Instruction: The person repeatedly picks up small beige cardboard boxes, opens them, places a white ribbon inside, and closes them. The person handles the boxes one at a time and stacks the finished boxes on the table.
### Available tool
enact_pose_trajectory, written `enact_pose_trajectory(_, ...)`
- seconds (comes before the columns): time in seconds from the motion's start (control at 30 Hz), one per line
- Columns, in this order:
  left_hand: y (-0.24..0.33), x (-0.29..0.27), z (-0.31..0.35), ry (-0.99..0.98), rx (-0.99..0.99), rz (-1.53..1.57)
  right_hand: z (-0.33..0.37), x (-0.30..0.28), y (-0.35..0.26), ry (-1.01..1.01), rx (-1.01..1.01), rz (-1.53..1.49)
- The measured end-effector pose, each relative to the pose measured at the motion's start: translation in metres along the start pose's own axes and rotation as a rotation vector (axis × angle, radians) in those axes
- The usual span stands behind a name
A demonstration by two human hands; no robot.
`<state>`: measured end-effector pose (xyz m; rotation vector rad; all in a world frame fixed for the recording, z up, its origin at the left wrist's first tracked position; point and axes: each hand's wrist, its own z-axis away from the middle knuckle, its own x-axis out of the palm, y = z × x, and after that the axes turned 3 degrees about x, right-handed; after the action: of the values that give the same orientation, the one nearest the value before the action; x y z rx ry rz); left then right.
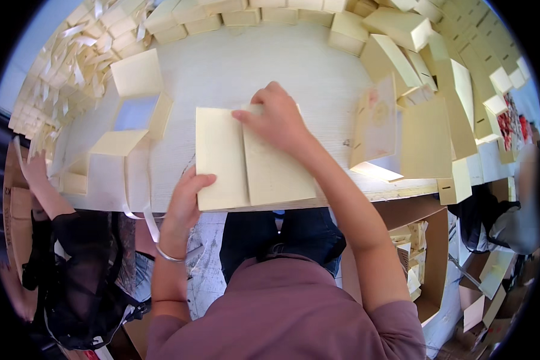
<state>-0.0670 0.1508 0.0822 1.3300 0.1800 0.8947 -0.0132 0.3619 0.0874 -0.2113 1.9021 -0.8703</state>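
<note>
In front of me, at the near edge of the table, is a cream cardboard box [222, 150] with two flat panels side by side and a narrow dark gap between them. My left hand [184, 197] grips its near left edge, thumb on top and fingers underneath. Over the right panel lies my right hand [277, 117], its fingers curled at the far edge and its thumb stretched across the gap onto the left panel. What the right fingertips touch is partly hidden.
Open cream boxes stand on the white table [264, 57], one pair at left [121, 144] and another box [423, 138] at right. Stacked boxes line the far side. A brown carton [435, 264] sits below right. At left is another person's hand [36, 171].
</note>
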Motion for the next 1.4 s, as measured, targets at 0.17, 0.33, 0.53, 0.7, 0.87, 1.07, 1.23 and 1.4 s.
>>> enact_pose_trajectory(0.17, -0.015, -0.002, 0.013, 0.107, 0.145, 0.118, -0.012, -0.023, 0.014, -0.032, 0.093, -0.684)
enact_pose_trajectory(0.33, -0.012, -0.015, 0.016, 0.121, 0.149, 0.071, -0.006, -0.098, -0.015, -0.242, -0.144, 0.206)
enact_pose_trajectory(0.53, -0.014, -0.006, 0.010, 0.127, 0.169, 0.087, 0.015, -0.094, 0.049, -0.037, -0.716, 1.121)
enact_pose_trajectory(0.7, -0.011, -0.001, 0.008, 0.071, 0.150, 0.038, 0.001, -0.067, -0.008, -0.482, -0.669, 0.873)
enact_pose_trajectory(0.87, -0.008, 0.008, 0.006, 0.028, 0.149, 0.016, 0.000, -0.037, 0.011, -0.457, -0.556, 1.083)
enact_pose_trajectory(1.07, -0.010, 0.010, 0.005, 0.028, 0.162, -0.006, -0.012, -0.040, 0.008, -0.444, -0.201, 0.596)
enact_pose_trajectory(1.23, -0.008, 0.014, 0.002, 0.021, 0.170, -0.010, -0.007, -0.120, -0.019, -0.211, 0.191, -0.770)
enact_pose_trajectory(1.4, -0.009, 0.011, 0.007, 0.070, 0.206, -0.030, 0.039, -0.225, -0.024, 0.225, -0.030, -1.380)
